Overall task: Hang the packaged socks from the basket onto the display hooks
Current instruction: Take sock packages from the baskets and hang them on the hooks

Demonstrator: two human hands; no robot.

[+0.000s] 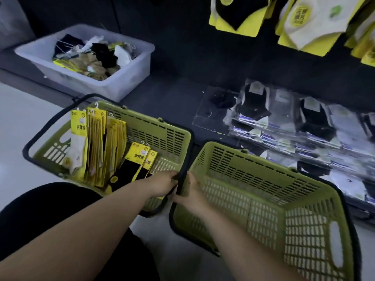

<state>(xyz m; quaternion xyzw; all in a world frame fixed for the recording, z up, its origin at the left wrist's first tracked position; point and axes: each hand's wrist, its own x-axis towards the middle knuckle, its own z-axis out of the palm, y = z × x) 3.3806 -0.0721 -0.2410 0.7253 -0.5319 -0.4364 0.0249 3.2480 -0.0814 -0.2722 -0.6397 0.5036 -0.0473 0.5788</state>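
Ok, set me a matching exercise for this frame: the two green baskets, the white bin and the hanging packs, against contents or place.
Things: 1 left basket; 2 right basket; 3 white bin; 4 hanging sock packs.
States: a top right of the view; b loose jumbled socks inside; c upright yellow sock packs inside; d nothing inside.
Pairs: 1-c, 2-d, 3-b, 4-a.

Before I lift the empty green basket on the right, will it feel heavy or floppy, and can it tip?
Probably light: the empty basket holds nothing and its walls are slotted plastic. Likely stiff, since the walls keep their box shape. Its black handle lies folded down along the rim, so the basket may swing when lifted.
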